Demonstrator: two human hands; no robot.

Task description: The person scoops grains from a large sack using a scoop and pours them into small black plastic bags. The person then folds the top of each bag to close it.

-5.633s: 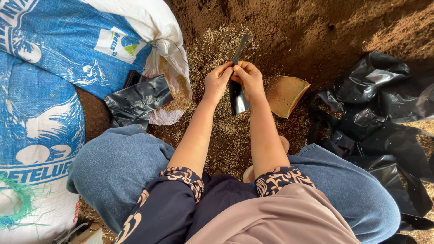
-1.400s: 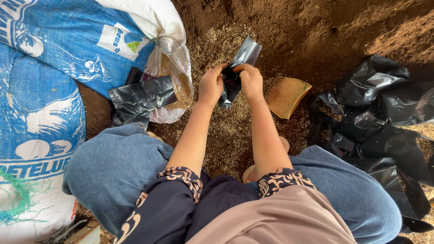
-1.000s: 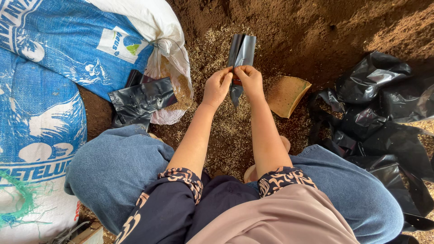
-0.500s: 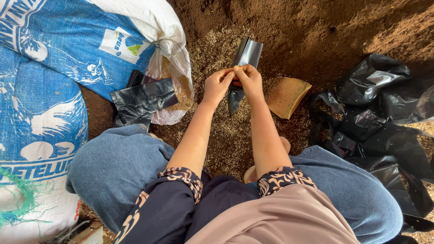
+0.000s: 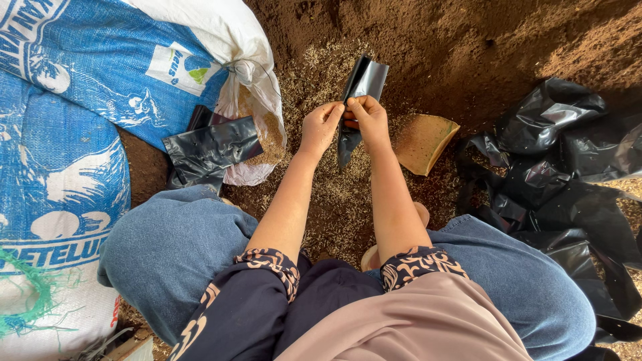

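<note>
Pinching, unchanged, both hands' fingers [image 5: 353, 107] clamped on the black bag [image 5: 363, 80], slightly wider.

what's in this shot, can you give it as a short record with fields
left hand: pinches the small black plastic bag
right hand: pinches the same bag, fingertips close to the left's
bag state: flat, partly opened at its far end
ground: brown soil strewn with husks
left side: blue and white woven sack, stack of flat black bags
right side: tan scoop, heap of black plastic
</note>
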